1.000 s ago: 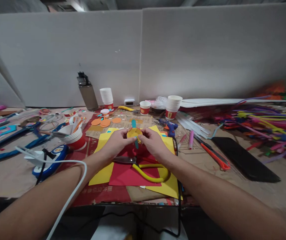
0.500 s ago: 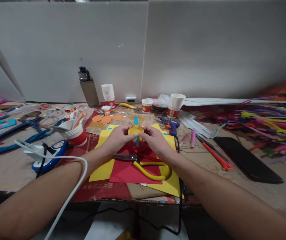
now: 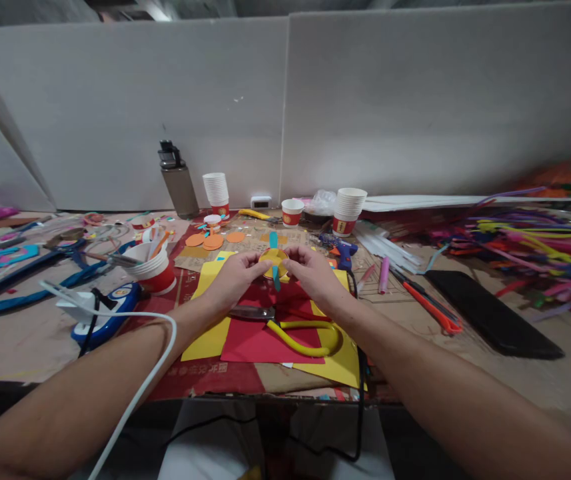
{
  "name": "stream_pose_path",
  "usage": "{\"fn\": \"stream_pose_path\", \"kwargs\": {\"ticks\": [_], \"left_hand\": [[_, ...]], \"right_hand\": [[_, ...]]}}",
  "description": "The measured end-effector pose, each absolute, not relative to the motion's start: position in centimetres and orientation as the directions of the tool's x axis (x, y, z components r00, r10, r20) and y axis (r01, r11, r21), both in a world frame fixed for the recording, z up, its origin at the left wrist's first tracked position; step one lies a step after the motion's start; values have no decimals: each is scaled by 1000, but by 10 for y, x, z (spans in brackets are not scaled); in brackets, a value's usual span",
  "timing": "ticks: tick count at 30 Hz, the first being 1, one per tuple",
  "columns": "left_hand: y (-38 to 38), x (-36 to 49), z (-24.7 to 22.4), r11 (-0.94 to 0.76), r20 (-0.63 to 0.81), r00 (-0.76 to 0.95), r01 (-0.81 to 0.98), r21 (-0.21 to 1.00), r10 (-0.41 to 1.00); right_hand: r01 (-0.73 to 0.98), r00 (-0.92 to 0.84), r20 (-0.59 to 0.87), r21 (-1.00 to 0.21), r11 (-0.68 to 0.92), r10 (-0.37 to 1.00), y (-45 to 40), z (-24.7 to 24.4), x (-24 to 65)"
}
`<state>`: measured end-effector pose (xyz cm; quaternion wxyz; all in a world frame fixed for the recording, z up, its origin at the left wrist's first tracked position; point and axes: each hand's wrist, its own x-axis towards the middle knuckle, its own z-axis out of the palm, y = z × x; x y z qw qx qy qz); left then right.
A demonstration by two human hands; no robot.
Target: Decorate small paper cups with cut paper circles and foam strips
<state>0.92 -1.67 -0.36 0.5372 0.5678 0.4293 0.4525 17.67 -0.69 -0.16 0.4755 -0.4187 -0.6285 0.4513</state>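
Observation:
A small round yellow paper piece [image 3: 268, 256] is held up between both hands, with blue strips [image 3: 274, 239] sticking out above and below it. On its left edge my left hand [image 3: 240, 270] is closed in a pinch of thumb and fingers. My right hand [image 3: 309, 270] pinches the right edge the same way. Beneath the hands lie yellow-handled scissors [image 3: 310, 339], resting on red paper [image 3: 248, 343] over yellow paper [image 3: 200, 343]. Whether the disc has a cup-like depth I cannot tell.
Orange paper discs [image 3: 212, 242], stacked paper cups [image 3: 349, 207] and a blue glue gun [image 3: 346, 253] stand or lie beyond the hands. To the right are a black phone-like slab [image 3: 495, 313] and pipe cleaners [image 3: 530, 247]. A white cable [image 3: 168, 320] crosses over my left forearm.
The yellow piece has tilted slightly in my fingers, and its lower blue strip now slants to the right. Both hands keep their pinch. The camera view has shifted a little.

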Motion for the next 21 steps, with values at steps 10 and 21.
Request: {"fn": "stream_pose_path", "kwargs": {"ticks": [10, 21], "left_hand": [[-12, 11, -9, -37, 80, 207, -204, 978, 975], [-18, 12, -4, -93, 110, 321, -67, 993, 941]], "right_hand": [[70, -169, 182, -978, 196, 969, -5, -3, 177], [196, -162, 317, -918, 346, 934, -5, -4, 182]]}}
